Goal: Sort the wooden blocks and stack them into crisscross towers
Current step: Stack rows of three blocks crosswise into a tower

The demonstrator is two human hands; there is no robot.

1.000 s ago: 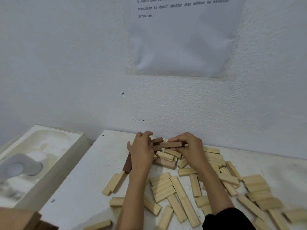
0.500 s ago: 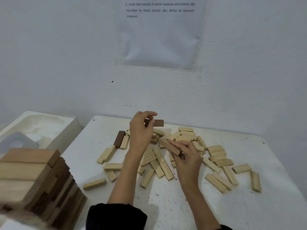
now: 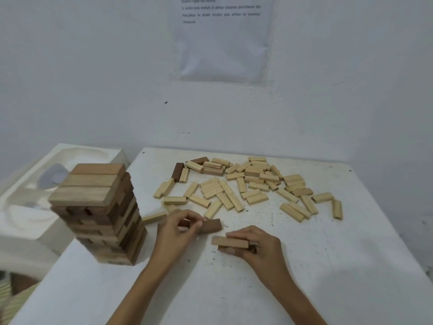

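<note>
Just one head-worn cam here, sitting above the near edge of the table [image 3: 304, 289], angled down across it toward the wall [image 3: 93, 78] behind, pretty close.

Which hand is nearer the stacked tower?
Left. The left hand, holding a dark block, is just right of the tower; the right hand, holding a lighter block, lies farther right.

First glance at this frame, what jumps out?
A tall crisscross tower of mixed brown blocks stands at the near left edge of the table. Across the far middle lies a scatter of pale blocks. In front, the left hand pinches a dark brown block and the right hand grips a tan block.
</note>
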